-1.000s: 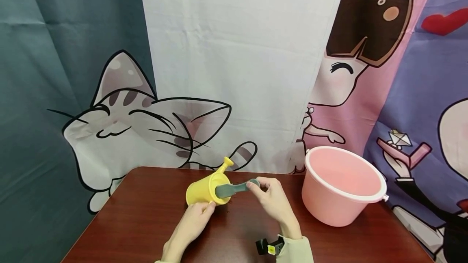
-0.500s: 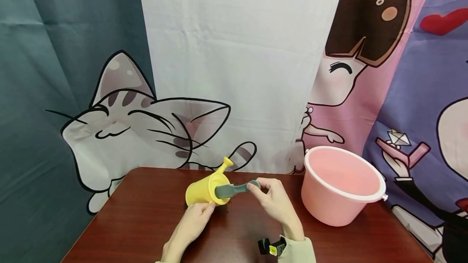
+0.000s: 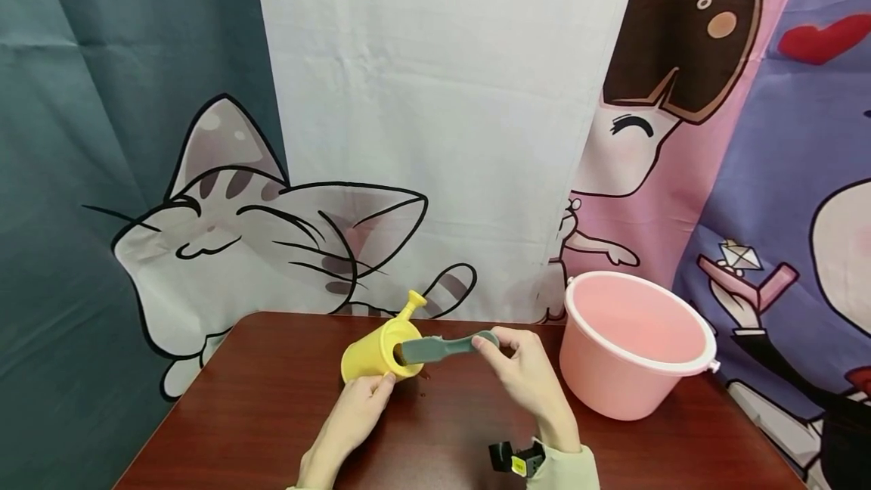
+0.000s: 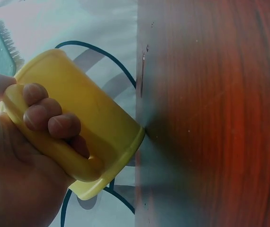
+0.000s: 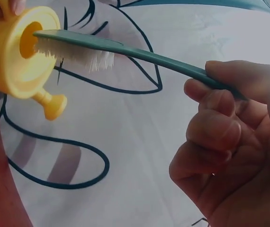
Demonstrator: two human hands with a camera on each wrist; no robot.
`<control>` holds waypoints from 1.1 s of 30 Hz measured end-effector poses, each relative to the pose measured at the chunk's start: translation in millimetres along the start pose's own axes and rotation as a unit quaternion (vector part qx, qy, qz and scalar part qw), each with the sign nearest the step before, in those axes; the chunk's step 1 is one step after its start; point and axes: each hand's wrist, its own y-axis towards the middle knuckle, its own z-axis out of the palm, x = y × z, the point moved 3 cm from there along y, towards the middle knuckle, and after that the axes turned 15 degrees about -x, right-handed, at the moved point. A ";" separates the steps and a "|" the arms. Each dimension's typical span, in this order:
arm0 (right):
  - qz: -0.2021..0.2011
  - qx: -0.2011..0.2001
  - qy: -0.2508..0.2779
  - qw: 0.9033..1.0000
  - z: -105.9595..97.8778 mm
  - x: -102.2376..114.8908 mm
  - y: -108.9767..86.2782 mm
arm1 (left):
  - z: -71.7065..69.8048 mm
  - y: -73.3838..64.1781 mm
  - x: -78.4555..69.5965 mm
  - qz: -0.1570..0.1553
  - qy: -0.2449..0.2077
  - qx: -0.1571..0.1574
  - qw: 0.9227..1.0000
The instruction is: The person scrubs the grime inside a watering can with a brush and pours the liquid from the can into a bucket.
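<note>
A yellow toy watering can [image 3: 364,360] is tilted over the table, its mouth facing right. My left hand [image 3: 357,408] grips its handle, fingers curled through the loop in the left wrist view, where the base edge of the can [image 4: 90,111] is right at the tabletop. My right hand [image 3: 527,373] pinches the end of a green brush [image 5: 158,59] between thumb and fingers. White bristles [image 5: 76,53] face down in the right wrist view, and the brush tip lies at the round opening of the can [image 5: 28,71].
A pink bucket [image 3: 612,392] with a white rim stands at the right of the brown table [image 3: 272,422]. Small wet drops [image 4: 147,48] lie on the tabletop near the can. A printed curtain [image 3: 449,134] hangs behind the table.
My right hand has moved right, drawing the brush partly out of the can, so more of the brush head shows. The can has shifted slightly left with my left hand.
</note>
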 end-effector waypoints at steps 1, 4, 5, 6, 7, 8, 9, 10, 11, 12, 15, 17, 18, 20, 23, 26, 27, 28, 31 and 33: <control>0.001 -0.006 -0.004 1.000 -1.6 -0.8 0.3 | 0.0 0.0 -0.3 -0.001 0.000 0.001 1.000; 0.007 -0.028 -0.015 0.999 -6.9 -2.6 1.0 | 0.1 0.1 -0.9 -0.004 -0.003 0.005 1.000; 0.006 -0.034 -0.014 0.999 -8.5 -3.0 1.2 | 0.0 0.0 -1.1 -0.005 -0.003 0.007 1.000; 0.007 -0.042 -0.014 0.999 -10.1 -4.5 1.5 | 0.0 0.0 -1.3 -0.004 -0.003 0.007 1.000; 0.003 -0.047 -0.015 0.999 -11.7 -5.3 1.7 | 0.1 0.0 -1.5 -0.005 -0.004 0.007 1.000; -0.001 -0.054 -0.016 0.998 -13.2 -6.0 2.0 | 0.2 0.1 -1.5 -0.006 -0.006 0.007 1.000; -0.008 -0.059 -0.017 0.998 -14.4 -7.0 2.3 | 0.3 0.3 -1.6 -0.007 -0.007 0.007 1.000; -0.015 -0.066 -0.019 0.998 -15.4 -8.0 2.5 | 0.3 0.3 -1.8 -0.007 -0.008 0.006 1.000; -0.022 -0.071 -0.021 0.997 -16.0 -9.7 2.8 | 0.4 0.2 -1.8 -0.008 -0.008 0.006 1.000; -0.029 -0.077 -0.026 0.996 -16.4 -12.1 2.9 | 0.5 0.2 -1.9 -0.007 -0.008 0.006 1.000; -0.049 -0.094 -0.051 0.993 -16.0 -20.1 3.7 | 0.4 -0.3 -1.9 -0.006 -0.009 0.006 1.000; -0.066 -0.104 -0.073 0.990 -14.7 -26.8 4.1 | -0.1 -0.7 -1.7 -0.009 -0.007 0.005 1.000; -0.074 -0.109 -0.087 0.988 -13.9 -30.8 4.3 | -0.5 -0.9 -1.7 -0.011 -0.007 0.004 1.000; -0.098 -0.118 -0.116 0.981 -12.4 -37.8 4.5 | -1.3 -1.1 -1.4 -0.016 -0.008 0.002 1.000; -0.119 -0.132 -0.153 0.972 -11.0 -51.3 2.7 | -1.7 -1.4 -1.2 -0.020 -0.010 0.002 1.000; -0.113 -0.140 -0.177 0.968 -10.4 -66.6 -0.4 | -1.3 -1.5 -1.3 -0.014 -0.009 0.003 1.000; -0.103 -0.140 -0.181 0.968 -10.1 -72.3 -1.6 | -1.1 -1.4 -1.4 -0.012 -0.009 0.004 1.000; -0.092 -0.140 -0.184 0.969 -9.8 -77.7 -2.8 | -1.0 -1.4 -1.5 -0.010 -0.008 0.004 1.000; -0.056 -0.135 -0.193 0.970 -7.4 -92.4 -6.1 | -0.6 -1.2 -1.5 -0.008 -0.009 0.004 1.000; -0.034 -0.129 -0.200 0.971 -4.6 -100.9 -8.2 | -0.4 -1.2 -1.7 -0.008 -0.010 0.002 1.000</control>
